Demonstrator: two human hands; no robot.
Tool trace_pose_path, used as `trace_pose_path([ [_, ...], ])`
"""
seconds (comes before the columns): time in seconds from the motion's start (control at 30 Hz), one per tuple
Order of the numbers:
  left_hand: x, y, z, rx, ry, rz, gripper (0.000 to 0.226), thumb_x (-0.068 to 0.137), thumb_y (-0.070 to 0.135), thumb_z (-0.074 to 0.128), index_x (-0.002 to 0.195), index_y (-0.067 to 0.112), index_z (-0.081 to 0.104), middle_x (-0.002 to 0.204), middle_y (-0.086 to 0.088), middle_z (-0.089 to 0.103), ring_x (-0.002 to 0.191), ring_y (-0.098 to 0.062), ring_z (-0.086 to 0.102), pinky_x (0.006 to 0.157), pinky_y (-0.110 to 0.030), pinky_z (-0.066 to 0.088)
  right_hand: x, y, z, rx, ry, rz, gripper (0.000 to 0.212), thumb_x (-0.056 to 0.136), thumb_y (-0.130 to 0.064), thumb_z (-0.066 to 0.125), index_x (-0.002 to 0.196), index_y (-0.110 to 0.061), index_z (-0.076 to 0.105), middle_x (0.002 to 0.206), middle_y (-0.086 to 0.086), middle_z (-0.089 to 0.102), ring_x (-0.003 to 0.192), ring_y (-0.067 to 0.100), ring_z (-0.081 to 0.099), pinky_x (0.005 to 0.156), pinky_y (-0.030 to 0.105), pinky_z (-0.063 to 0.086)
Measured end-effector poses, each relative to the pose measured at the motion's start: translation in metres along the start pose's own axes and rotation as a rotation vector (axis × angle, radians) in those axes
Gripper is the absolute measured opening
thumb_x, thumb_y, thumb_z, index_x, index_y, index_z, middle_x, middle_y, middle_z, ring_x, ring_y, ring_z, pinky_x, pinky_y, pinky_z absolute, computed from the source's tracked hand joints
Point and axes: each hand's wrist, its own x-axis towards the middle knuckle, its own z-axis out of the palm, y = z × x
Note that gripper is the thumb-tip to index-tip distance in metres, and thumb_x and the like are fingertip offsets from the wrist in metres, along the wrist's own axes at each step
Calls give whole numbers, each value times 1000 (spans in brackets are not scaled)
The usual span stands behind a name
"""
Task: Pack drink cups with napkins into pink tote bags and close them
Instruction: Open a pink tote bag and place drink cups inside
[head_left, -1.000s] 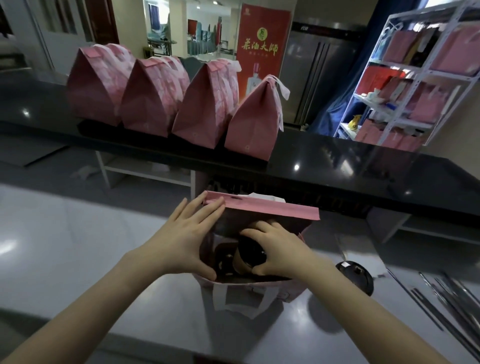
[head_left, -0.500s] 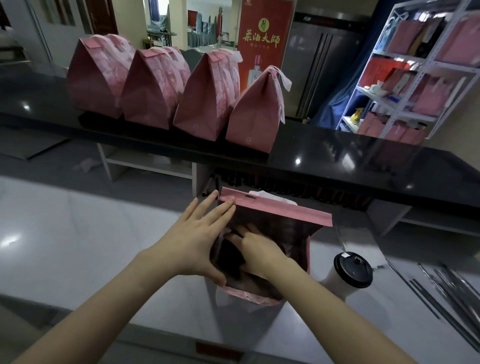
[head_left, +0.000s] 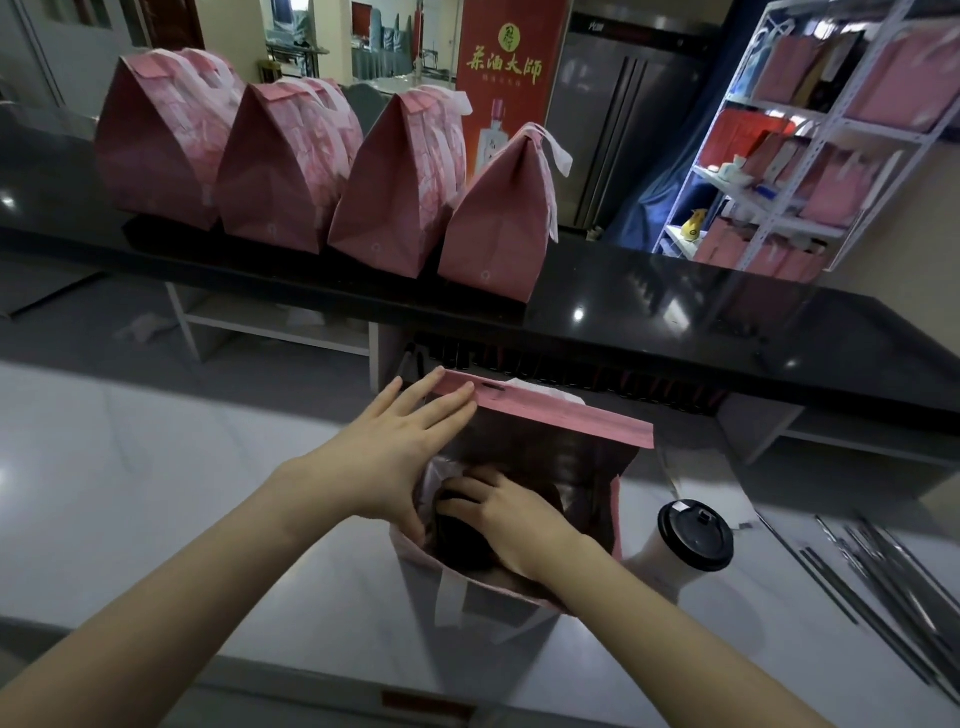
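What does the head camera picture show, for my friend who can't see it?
A person's right hand reaches into an open pink tote bag on a white counter, gripping a dark-lidded cup, while the left hand presses flat against the bag's side. A second cup stands right of the bag, and four closed pink bags line the black counter behind.

tote bag (head_left: 566, 421): matt pink paper | counter (head_left: 675, 322): glossy black | cup lid (head_left: 695, 535): smooth black plastic
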Motion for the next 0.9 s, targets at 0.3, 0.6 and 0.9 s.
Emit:
trace_pose_path([
  [0.3, 10, -10, -2, -49, 17, 12, 135, 56, 72, 73, 152, 31, -13, 159, 17, -16, 140, -10, -34, 119, -44, -13, -6, 8, -19, 26, -85, 121, 60, 95, -24, 55, 148, -35, 30, 159, -2, 21, 144, 23, 20, 117, 40, 24],
  [0.6, 46, 18, -5, -46, 119, 150, 114, 65, 66, 68, 153, 33, 4, 161, 15, 5, 146, -8, -12, 116, -36, -10, -86, 15, -78, -5, 98, 283, 48, 94, -58, 38, 116, -24, 63, 106, -5, 63, 98, 14, 56, 81, 33, 49],
  [0.9, 72, 32, -3, -174, 106, 156, 110, 62, 80, 59, 152, 40, 10, 160, 18, -3, 148, -12, -2, 121, -43, 4, -137, 34, -66, -205, 395, 280, 11, 75, -5, 78, 81, -9, 71, 81, 3, 67, 70, 21, 61, 61, 32, 53],
])
